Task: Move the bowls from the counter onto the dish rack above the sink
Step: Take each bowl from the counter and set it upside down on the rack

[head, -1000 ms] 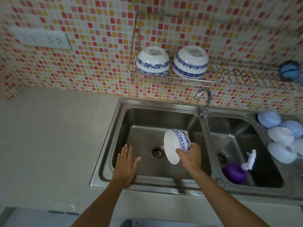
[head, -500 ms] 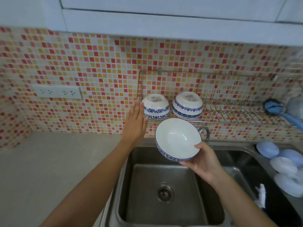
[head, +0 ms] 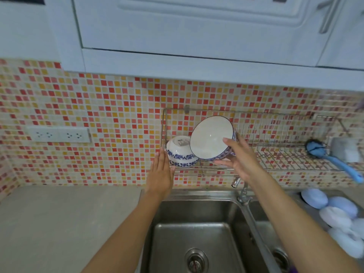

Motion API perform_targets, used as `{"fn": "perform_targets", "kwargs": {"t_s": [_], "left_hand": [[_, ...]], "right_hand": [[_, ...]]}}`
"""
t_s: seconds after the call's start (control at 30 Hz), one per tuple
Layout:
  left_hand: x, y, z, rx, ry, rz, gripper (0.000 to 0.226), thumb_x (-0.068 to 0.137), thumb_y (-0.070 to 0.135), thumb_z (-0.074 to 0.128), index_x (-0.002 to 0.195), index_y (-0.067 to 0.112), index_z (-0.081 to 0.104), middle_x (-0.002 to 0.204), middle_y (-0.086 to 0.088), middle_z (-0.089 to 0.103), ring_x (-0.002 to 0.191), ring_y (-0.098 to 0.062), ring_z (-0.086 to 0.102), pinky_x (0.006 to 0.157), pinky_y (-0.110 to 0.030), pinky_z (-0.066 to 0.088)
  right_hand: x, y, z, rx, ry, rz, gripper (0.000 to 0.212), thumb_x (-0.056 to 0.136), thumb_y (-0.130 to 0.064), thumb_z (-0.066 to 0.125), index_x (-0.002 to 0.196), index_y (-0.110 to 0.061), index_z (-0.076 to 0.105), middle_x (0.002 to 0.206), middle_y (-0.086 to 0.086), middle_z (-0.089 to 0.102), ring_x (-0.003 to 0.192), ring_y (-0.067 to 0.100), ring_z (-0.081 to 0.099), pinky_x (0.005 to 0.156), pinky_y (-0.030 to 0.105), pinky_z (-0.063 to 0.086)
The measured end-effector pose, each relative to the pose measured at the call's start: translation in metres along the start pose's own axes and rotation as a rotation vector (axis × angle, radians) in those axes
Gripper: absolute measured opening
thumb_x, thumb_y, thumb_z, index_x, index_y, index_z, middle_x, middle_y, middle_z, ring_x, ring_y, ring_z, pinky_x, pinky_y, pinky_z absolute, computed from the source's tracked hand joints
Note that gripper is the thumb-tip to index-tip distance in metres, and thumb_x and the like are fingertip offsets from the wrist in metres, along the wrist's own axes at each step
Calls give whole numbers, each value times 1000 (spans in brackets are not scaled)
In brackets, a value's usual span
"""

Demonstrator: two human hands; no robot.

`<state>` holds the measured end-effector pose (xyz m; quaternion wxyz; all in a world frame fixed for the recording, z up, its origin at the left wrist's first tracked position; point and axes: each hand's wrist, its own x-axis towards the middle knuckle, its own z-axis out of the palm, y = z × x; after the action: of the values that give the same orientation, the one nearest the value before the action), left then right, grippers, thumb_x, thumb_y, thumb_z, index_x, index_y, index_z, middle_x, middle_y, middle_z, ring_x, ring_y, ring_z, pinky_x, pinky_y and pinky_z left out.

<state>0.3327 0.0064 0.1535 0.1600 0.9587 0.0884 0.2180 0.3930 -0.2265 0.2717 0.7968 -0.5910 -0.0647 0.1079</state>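
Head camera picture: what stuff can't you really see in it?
- Second bowl on the dish rack: head view, hidden behind the held bowl in the right hand.
- Label on the upturned bowl by the left hand: too small and blurred to read.
- Right sink basin: mostly covered by the right arm.
- Blue brush: handle end blurred at the right edge.

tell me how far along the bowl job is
Done: one bowl sits upside down on the dish rack. In hand: the right hand holds another blue-patterned bowl tilted at the rack, not yet set down; the left hand lies flat against the racked bowl. Left: setting this one down. The visible counter shows no more bowls.
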Motion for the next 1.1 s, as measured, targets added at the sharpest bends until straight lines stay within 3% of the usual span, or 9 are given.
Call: {"fn": "perform_targets", "kwargs": {"t_s": [0.13,0.27,0.4,0.5,0.63,0.7,0.83,0.93,1.1], "left_hand": [[1,0,2,2,-22,-22,64,93,51,-4,145,16,-17,156,-4,-19,143,-19,-20,121,-39,3],[2,-2,3,-1,-29,-29,60,97,46,5,145,17,-19,155,-2,-22,142,-18,-22,121,-40,4],[1,-2,3,-16,-32,-27,61,98,46,6,146,18,-18,155,0,-23,142,-16,-22,121,-40,3],[2,-3,4,-21,-28,-31,61,99,46,8,146,19,-18,156,1,-22,142,-16,-23,121,-40,3],[2,-4,5,-26,-20,-20,61,99,46,7,147,18,-17,156,1,-22,142,-16,-23,121,-38,0],[2,-3,5,-34,-20,-22,61,98,46,7,147,18,-18,156,1,-23,142,-16,-23,121,-38,1],[2,-3,5,-37,-19,-29,61,99,47,7,147,19,-18,156,1,-22,142,-15,-23,121,-39,3],[1,-1,4,-43,-17,-37,61,99,47,8,147,19,-17,156,2,-21,141,-13,-23,121,-39,3],[1,-1,5,-45,-9,-37,60,99,46,8,147,19,-16,157,2,-21,142,-13,-22,121,-37,2]], "right_hand": [[18,-8,14,-148,64,-146,81,84,-15,74,151,-29,30,134,-2,50,112,28,58,69,51,61],[39,-6,25,-354,121,-248,86,81,-25,78,152,-31,29,151,0,41,125,30,54,71,54,60],[54,2,38,-659,138,-390,88,78,-44,76,150,-38,27,137,-9,46,129,28,49,91,58,53],[64,12,47,-869,100,-466,84,84,-44,70,153,-36,22,149,12,39,143,31,24,112,47,34],[61,26,57,-1196,47,-630,79,88,-39,68,152,-36,22,141,18,31,120,32,50,104,35,41],[62,37,58,-1384,-20,-743,77,88,-35,68,152,-36,25,143,17,29,125,34,46,98,40,50],[64,53,61,-1684,-173,-862,74,87,-25,70,149,-37,32,153,15,23,133,36,37,67,40,61],[65,56,66,-1841,-240,-838,75,90,-22,66,150,-41,25,152,19,21,136,38,30,66,42,60],[73,55,67,-1902,-333,-868,77,89,-22,68,150,-42,25,153,20,21,138,39,27,74,44,59]]}}
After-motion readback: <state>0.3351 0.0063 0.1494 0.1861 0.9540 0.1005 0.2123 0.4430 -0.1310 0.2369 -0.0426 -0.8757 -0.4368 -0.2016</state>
